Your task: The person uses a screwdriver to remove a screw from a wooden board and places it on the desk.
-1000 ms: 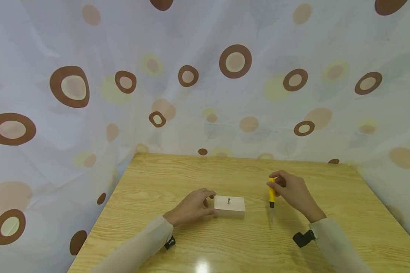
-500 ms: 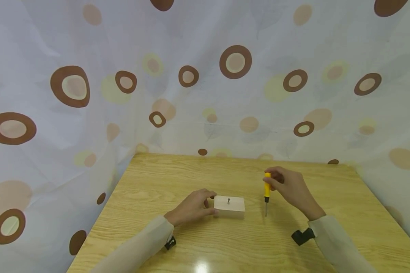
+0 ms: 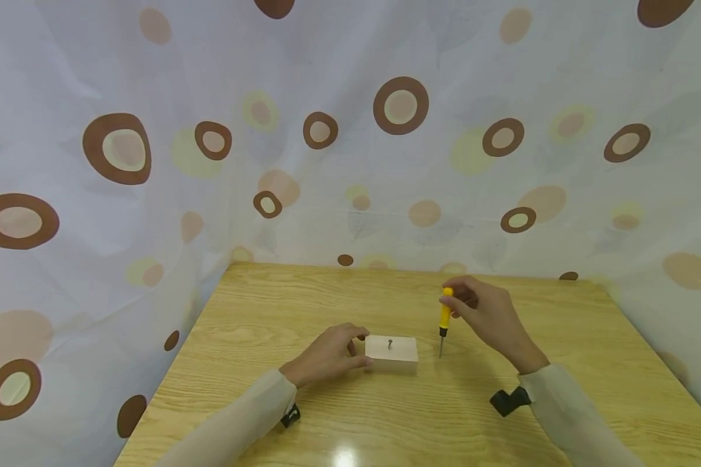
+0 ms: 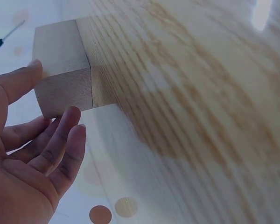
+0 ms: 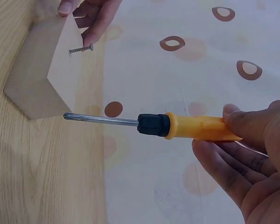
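A pale wooden block (image 3: 391, 353) lies flat on the table, and a screw (image 5: 81, 48) stands up out of its top face, its threaded shank partly showing. At the block's left end, my left hand (image 3: 331, 354) holds it between thumb and fingers; the thumb (image 4: 23, 83) lies along one edge. To the right of the block, my right hand (image 3: 491, 318) pinches a screwdriver (image 5: 191, 126) by its yellow handle. The screwdriver points down, tilted slightly, with its metal tip (image 5: 71, 115) beside the block and apart from the screw.
The wood-grain table (image 3: 269, 298) runs back to a white curtain (image 3: 350, 162) patterned with brown rings and dots. The curtain also hangs along the left and right sides. Black camera mounts (image 3: 509, 402) sit at both wrists.
My right hand has moved left and somewhat away from me with the screwdriver, bringing it closer to the block. The left hand and the block have stayed in place.
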Demonstrator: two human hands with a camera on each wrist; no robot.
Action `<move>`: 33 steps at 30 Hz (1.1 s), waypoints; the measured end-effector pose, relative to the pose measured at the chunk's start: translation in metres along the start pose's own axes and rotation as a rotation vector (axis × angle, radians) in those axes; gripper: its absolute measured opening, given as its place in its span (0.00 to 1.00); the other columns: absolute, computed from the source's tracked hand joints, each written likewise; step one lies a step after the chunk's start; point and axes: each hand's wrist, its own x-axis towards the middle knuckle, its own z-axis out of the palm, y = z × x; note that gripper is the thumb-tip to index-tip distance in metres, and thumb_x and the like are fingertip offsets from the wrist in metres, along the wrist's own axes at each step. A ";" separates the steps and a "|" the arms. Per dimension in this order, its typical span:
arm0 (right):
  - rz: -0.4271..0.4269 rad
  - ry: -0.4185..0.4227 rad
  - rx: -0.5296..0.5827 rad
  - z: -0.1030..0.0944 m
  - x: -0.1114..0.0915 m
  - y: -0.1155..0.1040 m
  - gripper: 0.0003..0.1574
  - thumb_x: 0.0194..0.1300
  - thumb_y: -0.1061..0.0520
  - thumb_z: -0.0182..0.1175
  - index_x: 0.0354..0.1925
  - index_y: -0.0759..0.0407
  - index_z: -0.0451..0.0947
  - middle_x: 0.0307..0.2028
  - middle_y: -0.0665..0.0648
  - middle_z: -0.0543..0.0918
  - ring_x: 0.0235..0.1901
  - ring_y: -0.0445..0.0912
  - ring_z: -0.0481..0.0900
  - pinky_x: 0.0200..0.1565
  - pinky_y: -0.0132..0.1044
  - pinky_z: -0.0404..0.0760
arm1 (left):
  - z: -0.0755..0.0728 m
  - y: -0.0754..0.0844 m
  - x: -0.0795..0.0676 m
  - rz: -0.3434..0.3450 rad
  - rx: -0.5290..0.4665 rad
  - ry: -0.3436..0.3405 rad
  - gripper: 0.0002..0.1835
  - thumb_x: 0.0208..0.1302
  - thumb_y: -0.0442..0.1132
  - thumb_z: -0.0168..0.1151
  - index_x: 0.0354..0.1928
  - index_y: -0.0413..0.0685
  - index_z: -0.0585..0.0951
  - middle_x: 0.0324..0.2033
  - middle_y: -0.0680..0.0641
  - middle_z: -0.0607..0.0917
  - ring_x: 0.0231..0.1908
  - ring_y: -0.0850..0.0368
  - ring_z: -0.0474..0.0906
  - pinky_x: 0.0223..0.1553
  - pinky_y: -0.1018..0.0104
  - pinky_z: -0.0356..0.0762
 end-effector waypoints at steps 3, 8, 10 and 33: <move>-0.010 0.016 0.000 0.001 0.003 -0.004 0.17 0.62 0.51 0.65 0.49 0.49 0.77 0.33 0.44 0.83 0.25 0.39 0.81 0.29 0.31 0.79 | -0.001 0.000 0.000 0.006 -0.004 -0.002 0.33 0.61 0.58 0.61 0.64 0.48 0.71 0.54 0.53 0.77 0.37 0.68 0.75 0.36 0.74 0.75; -0.053 0.055 0.035 0.005 0.009 -0.013 0.18 0.61 0.56 0.66 0.49 0.53 0.77 0.34 0.47 0.83 0.24 0.40 0.82 0.30 0.30 0.80 | 0.000 -0.001 0.001 0.011 0.002 0.002 0.33 0.61 0.57 0.62 0.63 0.49 0.71 0.53 0.54 0.77 0.37 0.67 0.75 0.35 0.74 0.75; -0.068 0.070 0.064 0.007 0.010 -0.017 0.17 0.60 0.58 0.67 0.49 0.54 0.77 0.34 0.48 0.84 0.25 0.41 0.82 0.30 0.29 0.80 | 0.000 -0.002 0.001 0.011 0.007 0.005 0.32 0.61 0.57 0.62 0.63 0.49 0.72 0.53 0.54 0.77 0.37 0.68 0.75 0.35 0.74 0.75; -0.131 0.114 0.226 0.042 0.022 -0.041 0.16 0.61 0.57 0.65 0.48 0.55 0.76 0.35 0.50 0.82 0.28 0.45 0.82 0.28 0.31 0.81 | 0.000 -0.002 0.002 -0.008 -0.005 -0.008 0.33 0.60 0.59 0.62 0.63 0.49 0.72 0.52 0.55 0.77 0.37 0.66 0.76 0.35 0.74 0.75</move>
